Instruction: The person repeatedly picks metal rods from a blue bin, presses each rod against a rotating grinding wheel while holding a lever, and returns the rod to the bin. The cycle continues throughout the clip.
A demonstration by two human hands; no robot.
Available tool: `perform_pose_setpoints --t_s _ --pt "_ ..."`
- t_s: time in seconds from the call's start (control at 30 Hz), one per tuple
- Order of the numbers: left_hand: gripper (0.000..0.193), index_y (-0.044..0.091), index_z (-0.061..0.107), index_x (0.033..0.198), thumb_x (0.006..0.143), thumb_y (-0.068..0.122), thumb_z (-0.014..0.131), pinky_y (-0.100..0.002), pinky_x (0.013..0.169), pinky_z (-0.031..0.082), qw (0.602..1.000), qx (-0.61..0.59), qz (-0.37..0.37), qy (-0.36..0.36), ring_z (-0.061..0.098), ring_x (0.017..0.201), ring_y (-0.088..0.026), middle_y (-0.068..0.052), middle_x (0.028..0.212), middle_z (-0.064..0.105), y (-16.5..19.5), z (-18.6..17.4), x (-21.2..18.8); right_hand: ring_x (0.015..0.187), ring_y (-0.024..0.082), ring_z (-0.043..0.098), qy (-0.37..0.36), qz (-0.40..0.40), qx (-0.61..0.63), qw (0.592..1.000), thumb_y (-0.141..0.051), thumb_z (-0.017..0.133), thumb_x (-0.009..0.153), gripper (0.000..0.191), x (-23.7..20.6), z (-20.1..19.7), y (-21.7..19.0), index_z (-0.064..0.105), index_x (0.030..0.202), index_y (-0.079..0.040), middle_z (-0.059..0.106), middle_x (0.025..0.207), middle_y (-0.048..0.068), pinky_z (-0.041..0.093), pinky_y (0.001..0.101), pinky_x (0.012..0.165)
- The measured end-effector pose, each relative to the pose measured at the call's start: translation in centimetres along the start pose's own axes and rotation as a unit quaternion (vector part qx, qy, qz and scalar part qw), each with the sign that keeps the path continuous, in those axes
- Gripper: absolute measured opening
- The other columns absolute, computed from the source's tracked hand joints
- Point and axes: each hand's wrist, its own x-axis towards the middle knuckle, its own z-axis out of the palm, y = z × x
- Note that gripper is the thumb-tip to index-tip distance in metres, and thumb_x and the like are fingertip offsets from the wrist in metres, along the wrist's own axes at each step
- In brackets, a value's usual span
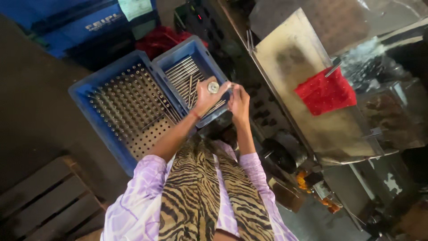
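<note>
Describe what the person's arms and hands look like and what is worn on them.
Both arms wear pale lilac sleeves with a white crackle pattern, pushed up near the elbows. The left hand has a thin red band at its wrist. The right hand is bare, with no glove or band visible.

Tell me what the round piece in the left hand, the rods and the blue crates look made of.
Round piece in the left hand: probably metal, silvery and shiny. Rods: likely steel, grey with bright glints. Blue crates: seemingly moulded plastic, matte, with thick rims. The right hand is alongside.
</note>
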Motion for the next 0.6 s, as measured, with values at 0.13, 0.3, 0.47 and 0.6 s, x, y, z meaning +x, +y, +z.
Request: perform_pose_setpoints --t_s 0.13,0.3,0.47,0.6 --pt "0.044 0.006 0.050 0.061 0.092 0.013 0.080 -0.026 0.046 0.030 0.989 -0.093 -0.099 0.052 0.040 0.054 -0.001 0.006 0.057 0.048 0.7 0.4 0.3 0.041 0.003 0.034 0.021 -0.009 0.107 0.994 -0.033 0.058 0.106 0.035 -0.9 2.2 0.1 0.068 0.116 -0.002 0.044 0.061 -0.007 0.029 0.0232 0.038" --pt "0.036 0.006 0.057 0.067 0.094 0.014 0.080 -0.026 0.048 0.033 0.973 -0.183 -0.127 0.053 0.045 0.057 -0.001 0.007 0.061 0.053 1.0 1.0 0.8 0.046 0.007 0.046 0.097 -0.102 0.068 0.988 -0.017 0.073 0.094 0.027 -1.4 3.7 1.4 0.064 0.115 -0.002 0.066 0.085 0.003 0.036 0.0255 0.039" --pt "0.033 0.005 0.070 0.083 0.098 0.035 0.068 -0.033 0.053 0.042 0.983 -0.040 -0.169 -0.060 0.053 0.059 -0.009 -0.003 0.064 0.063 -1.1 1.1 -0.1 0.074 0.008 0.052 0.114 -0.276 0.019 0.954 -0.012 0.076 0.104 0.020 -0.2 3.7 1.6 0.069 0.117 0.003 0.069 0.103 0.004 0.041 0.0267 0.060" --pt "0.036 0.001 0.064 0.091 0.098 0.037 0.062 -0.049 0.060 0.047 0.967 0.155 -0.120 -0.164 0.062 0.065 -0.035 -0.019 0.071 0.066 -5.2 1.8 -3.3 0.047 0.003 0.040 0.191 -0.213 0.162 0.944 -0.014 0.075 0.096 0.020 -0.3 1.8 -0.3 0.068 0.108 0.000 0.058 0.076 -0.001 0.030 0.0216 0.039"
